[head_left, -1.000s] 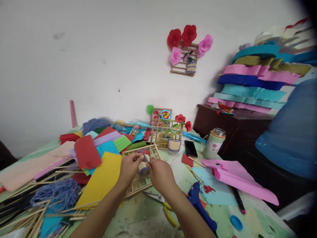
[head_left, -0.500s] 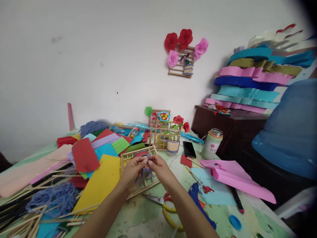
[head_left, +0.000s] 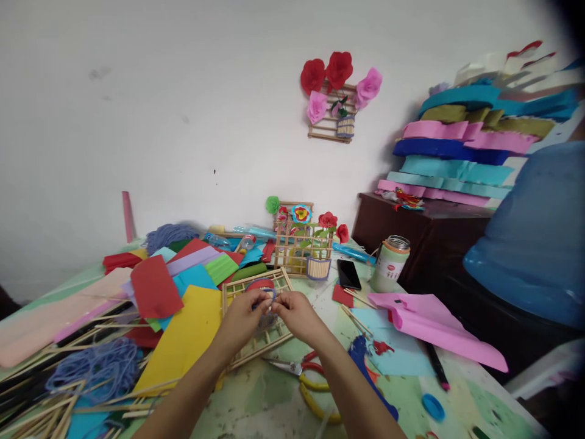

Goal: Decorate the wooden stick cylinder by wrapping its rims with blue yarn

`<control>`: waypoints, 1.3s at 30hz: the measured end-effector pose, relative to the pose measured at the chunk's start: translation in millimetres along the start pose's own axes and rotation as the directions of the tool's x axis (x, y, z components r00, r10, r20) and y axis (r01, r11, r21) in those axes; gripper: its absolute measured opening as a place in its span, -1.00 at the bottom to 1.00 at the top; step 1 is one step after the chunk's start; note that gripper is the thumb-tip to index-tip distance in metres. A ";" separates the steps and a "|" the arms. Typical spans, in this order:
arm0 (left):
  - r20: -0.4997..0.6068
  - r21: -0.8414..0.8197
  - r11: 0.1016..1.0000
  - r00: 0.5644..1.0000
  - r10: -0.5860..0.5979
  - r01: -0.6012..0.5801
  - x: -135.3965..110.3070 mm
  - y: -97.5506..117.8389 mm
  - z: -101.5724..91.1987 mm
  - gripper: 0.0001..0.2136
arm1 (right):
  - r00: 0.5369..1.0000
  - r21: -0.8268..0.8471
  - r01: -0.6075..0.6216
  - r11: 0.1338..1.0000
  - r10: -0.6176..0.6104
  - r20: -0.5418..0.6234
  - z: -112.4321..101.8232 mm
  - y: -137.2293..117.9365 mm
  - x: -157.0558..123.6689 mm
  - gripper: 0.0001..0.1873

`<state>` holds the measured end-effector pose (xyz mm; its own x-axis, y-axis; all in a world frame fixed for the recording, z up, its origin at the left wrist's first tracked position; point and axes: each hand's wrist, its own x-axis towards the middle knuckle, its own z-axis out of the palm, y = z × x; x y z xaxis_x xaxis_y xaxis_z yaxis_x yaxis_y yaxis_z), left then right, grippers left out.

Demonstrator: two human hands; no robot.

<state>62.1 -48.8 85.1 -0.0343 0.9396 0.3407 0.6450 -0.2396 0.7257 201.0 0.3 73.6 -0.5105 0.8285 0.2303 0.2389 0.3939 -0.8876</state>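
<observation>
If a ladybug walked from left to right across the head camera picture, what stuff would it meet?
Tangled blue yarn → yellow sheet → left hand → right hand → black phone → jar → small blue lid → big blue container.
</observation>
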 end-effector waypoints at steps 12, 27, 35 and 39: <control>0.046 0.283 0.958 0.998 0.040 -0.051 -12.4 13.3 1.1 -0.76 | 0.951 0.236 -0.097 0.967 0.160 -0.263 0.7 0.3 3.6 -0.82; -0.160 -0.043 0.999 0.987 -0.029 0.023 -5.6 3.4 5.5 -0.69 | 0.978 0.570 -0.153 0.807 0.207 -0.031 4.8 -9.5 -2.3 -0.75; 0.002 -0.388 0.917 0.995 -0.101 0.094 -0.5 -6.5 15.6 -0.72 | 0.995 0.311 -0.067 0.948 0.088 -0.055 8.6 -7.5 -1.4 -0.76; 0.038 -0.346 0.931 0.993 -0.113 0.119 0.8 -2.8 6.9 -0.74 | 0.995 0.281 -0.073 0.957 0.088 -0.043 6.7 -7.2 -1.7 -0.77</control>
<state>65.5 -45.6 79.3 -0.0775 0.9692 0.2336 0.3316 -0.1959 0.9229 194.6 -6.6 76.9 -0.4517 0.8762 0.1680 0.0334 0.2048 -0.9782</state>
